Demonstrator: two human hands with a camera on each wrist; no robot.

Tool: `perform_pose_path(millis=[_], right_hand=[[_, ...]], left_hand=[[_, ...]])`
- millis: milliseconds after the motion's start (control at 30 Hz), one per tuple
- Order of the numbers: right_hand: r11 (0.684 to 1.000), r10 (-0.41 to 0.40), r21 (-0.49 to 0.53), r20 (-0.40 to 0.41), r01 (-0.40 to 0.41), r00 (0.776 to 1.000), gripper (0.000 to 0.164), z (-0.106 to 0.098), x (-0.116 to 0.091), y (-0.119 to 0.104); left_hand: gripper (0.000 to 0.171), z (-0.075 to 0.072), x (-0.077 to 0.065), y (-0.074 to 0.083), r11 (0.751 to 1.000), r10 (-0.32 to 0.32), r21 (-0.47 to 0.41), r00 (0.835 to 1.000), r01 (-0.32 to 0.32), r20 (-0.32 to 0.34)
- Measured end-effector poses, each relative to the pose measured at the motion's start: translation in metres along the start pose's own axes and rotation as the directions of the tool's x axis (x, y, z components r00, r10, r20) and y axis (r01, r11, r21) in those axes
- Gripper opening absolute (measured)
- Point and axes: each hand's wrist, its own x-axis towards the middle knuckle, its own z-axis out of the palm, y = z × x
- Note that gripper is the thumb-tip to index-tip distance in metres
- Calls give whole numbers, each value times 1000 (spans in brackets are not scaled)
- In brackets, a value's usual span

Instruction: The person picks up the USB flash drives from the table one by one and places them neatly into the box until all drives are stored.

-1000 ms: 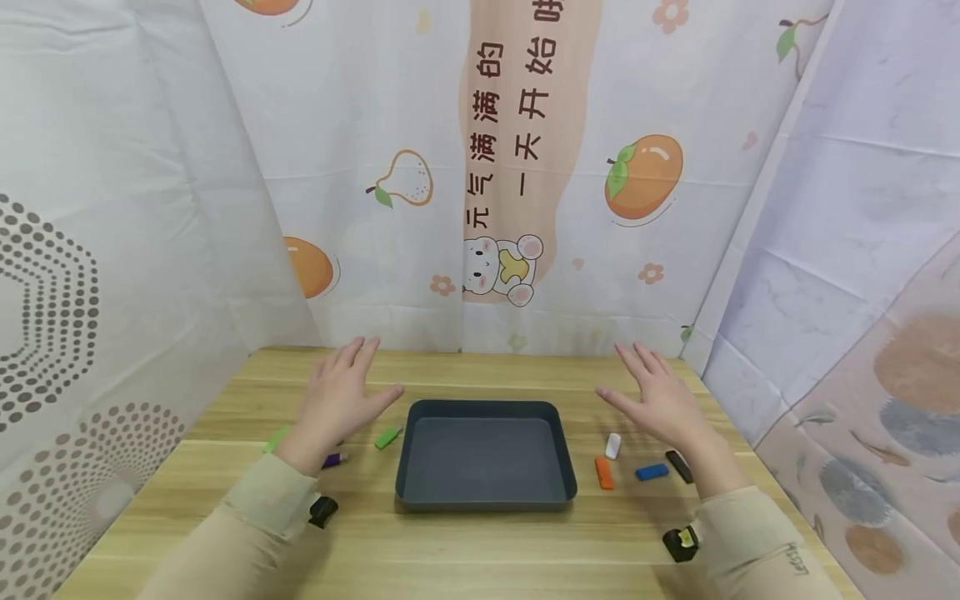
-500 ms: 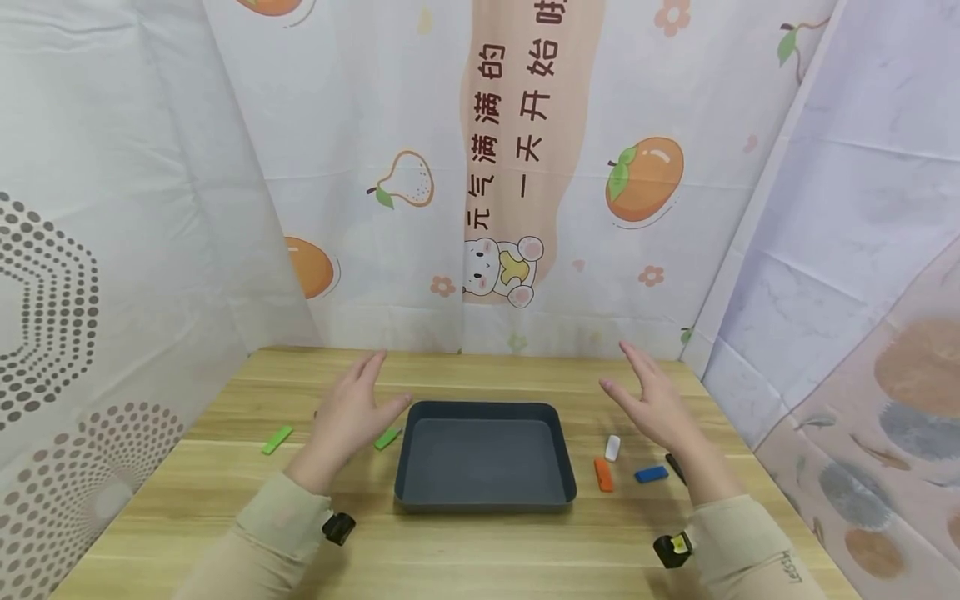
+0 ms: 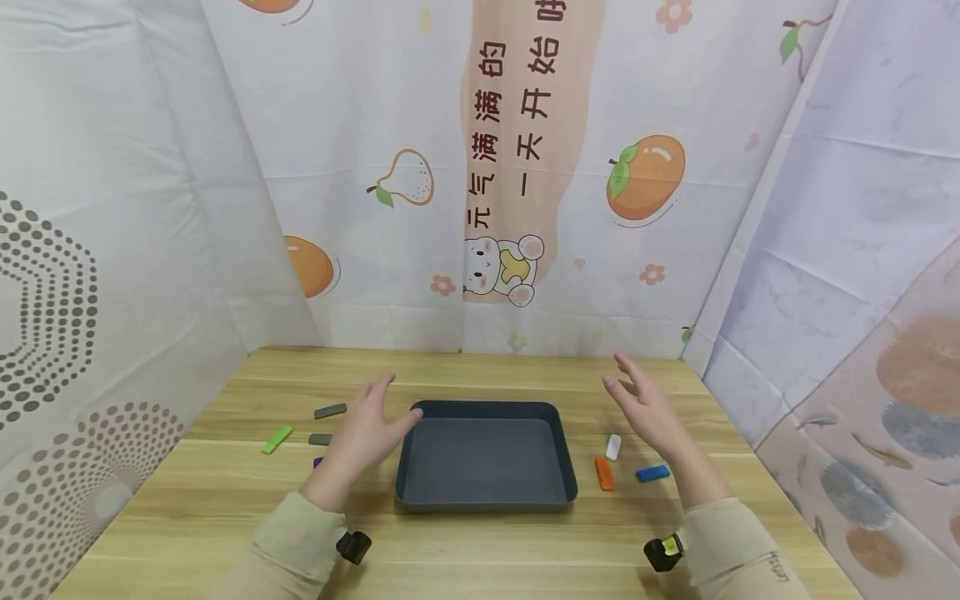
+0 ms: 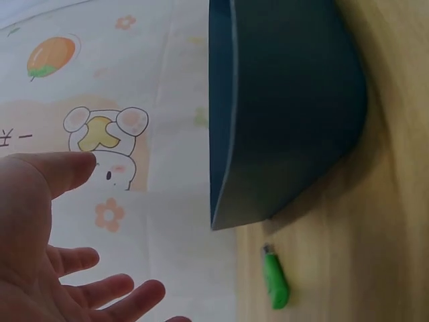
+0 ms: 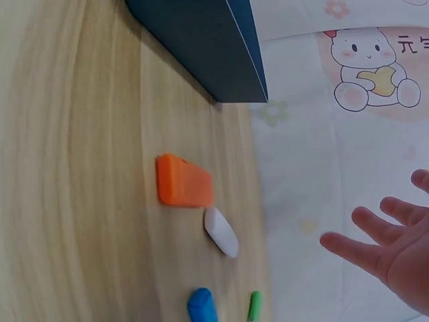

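A dark grey tray [image 3: 486,507] stands on the wooden table between the two hands. My left hand [image 3: 367,432] hovers by its left side, fingers spread and holding nothing; its thumb overlaps the tray's far left corner in the head view. Below that hand, a green USB stick [image 4: 275,278] with a metal plug lies beside the tray. My right hand [image 3: 651,417] hangs in the air right of the tray, fingers loosely extended. Nearest it lie a white stick [image 3: 613,447], an orange stick [image 3: 604,473] and a blue stick [image 3: 652,473].
Left of the left hand lie two grey sticks [image 3: 330,411], another green stick [image 3: 277,439] and a partly covered purple piece [image 3: 318,462]. In the right wrist view a small green piece [image 5: 255,306] shows too. Printed curtains [image 3: 420,317] surround the wooden table [image 3: 480,550].
Both hands have come lower and nearer the front; the left one has also shifted right toward the tray, uncovering grey sticks. The black stick is now hidden behind the right arm.
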Motion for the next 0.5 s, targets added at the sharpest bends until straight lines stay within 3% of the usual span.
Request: perform_pose_path(millis=[267,500], right_hand=[[971,82,219,59,-93,995,69,13,-1,1],[944,128,294,99,-152,987,70,22,-2,1]], left_hand=[[75,13,-3,0,998,-25,-59,1000,25,-12],[67,22,-5,-2,995,-25,-98,1000,24,-12]])
